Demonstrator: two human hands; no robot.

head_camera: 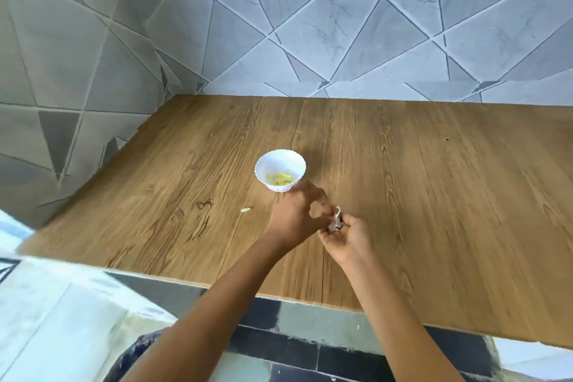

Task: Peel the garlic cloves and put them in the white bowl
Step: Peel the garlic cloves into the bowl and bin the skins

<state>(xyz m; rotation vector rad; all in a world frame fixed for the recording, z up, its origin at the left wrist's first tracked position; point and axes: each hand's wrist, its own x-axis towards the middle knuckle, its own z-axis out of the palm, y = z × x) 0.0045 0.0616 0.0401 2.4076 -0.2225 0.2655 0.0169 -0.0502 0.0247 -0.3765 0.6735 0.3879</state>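
Just in front of the white bowl (280,152), slightly to its right: a garlic clove (336,220) with papery skin sticking up, pinched by the curled fingers of the left hand (294,214) and cradled in the curled right hand (348,236). Inside the bowl, yellowish peeled cloves (280,178). Left of the bowl and nearer the table edge, one small pale scrap (245,210) on the wooden table (434,195). Left hand close against the bowl's near side.

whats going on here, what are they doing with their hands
A person is peeling garlic over a wooden table. The left hand and right hand both pinch it, just in front of a white bowl that has peeled cloves in it. A small pale piece lies on the table to the left.
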